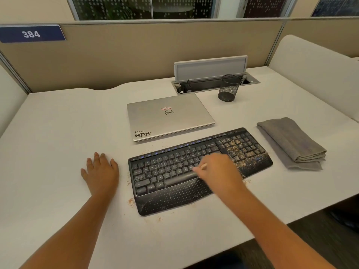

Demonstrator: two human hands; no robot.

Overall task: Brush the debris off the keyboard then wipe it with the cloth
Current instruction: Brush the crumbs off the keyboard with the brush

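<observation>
Right hand (217, 167) is over the middle of the keyboard (194, 171), fingers curled round a thin pale handle, probably the brush (203, 167) (bristles are hidden under the hand, so can't confirm). Left hand (102, 171) lies spread flat on the worktop (58, 133) just left of the keyboard, touching nothing else, I'd guess for balance. Debris (236, 147) is thickest on the number pad at the right end, with crumbs spilled onto the worktop near the left edge. Folded grey cloth (291, 142) waits to the right, untouched, handy for the wipe. Closed laptop (169, 115) sits beyond the keyboard.
</observation>
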